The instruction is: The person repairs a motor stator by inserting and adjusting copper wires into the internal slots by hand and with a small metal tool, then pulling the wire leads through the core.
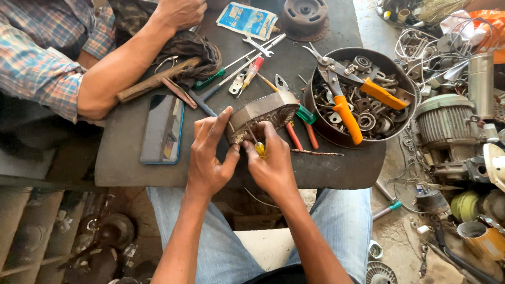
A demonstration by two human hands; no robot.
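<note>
Motor casing point(261, 113), one round metal piece, stands on edge near the middle of the dark worktop point(126, 142). At far left a co-worker's forearm point(118, 68) rests beside one hammer point(158, 80) and one phone point(163, 129). The left hand point(209, 158) is spread against the casing's left side; the right hand point(271, 163) pinches a yellow-handled screwdriver point(259, 147) at its rim. Right, one bowl point(402, 113) of washers carries two orange-handled pliers point(347, 92).
</note>
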